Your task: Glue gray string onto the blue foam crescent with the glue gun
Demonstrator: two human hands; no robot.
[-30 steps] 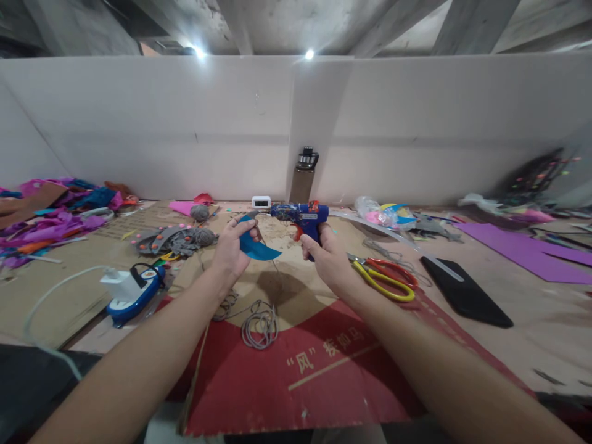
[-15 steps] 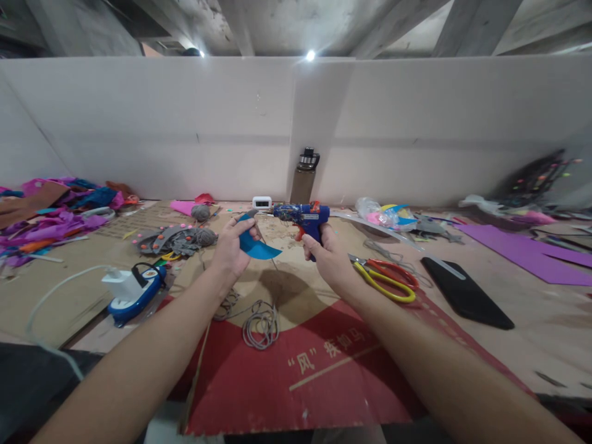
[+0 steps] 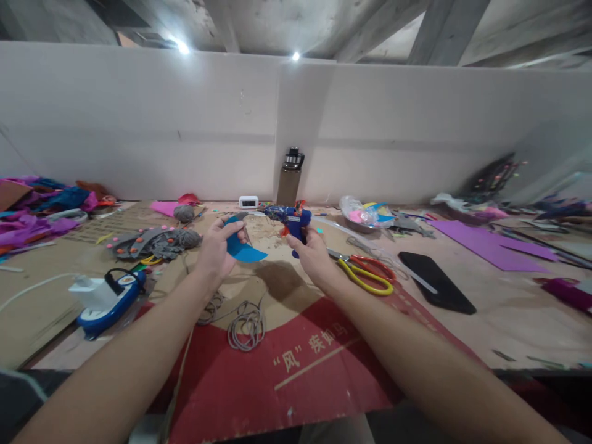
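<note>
My left hand [image 3: 213,250] pinches a curved piece of blue foam sheet [image 3: 241,250], holding it up above the cardboard. A small grey piece sits at my fingertips on the foam's upper end. My right hand [image 3: 309,254] is closed round the handle of a blue hot glue gun [image 3: 290,218] with an orange trigger. The gun's nozzle points left toward the top of the blue foam and comes close to it. Both hands hover over the middle of the table.
Red-and-brown cardboard [image 3: 296,364] covers the table. Grey cord [image 3: 245,324] lies below my hands. Yellow-and-orange scissors [image 3: 363,274] and a black sheet [image 3: 437,290] lie at right, a blue power strip with white plug [image 3: 106,296] at left. A bottle [image 3: 289,179] stands by the wall.
The view has shifted so everything sits lower-left in the frame. The glue gun's nozzle has tilted and come nearer to the blue foam. Both hands keep their grips.
</note>
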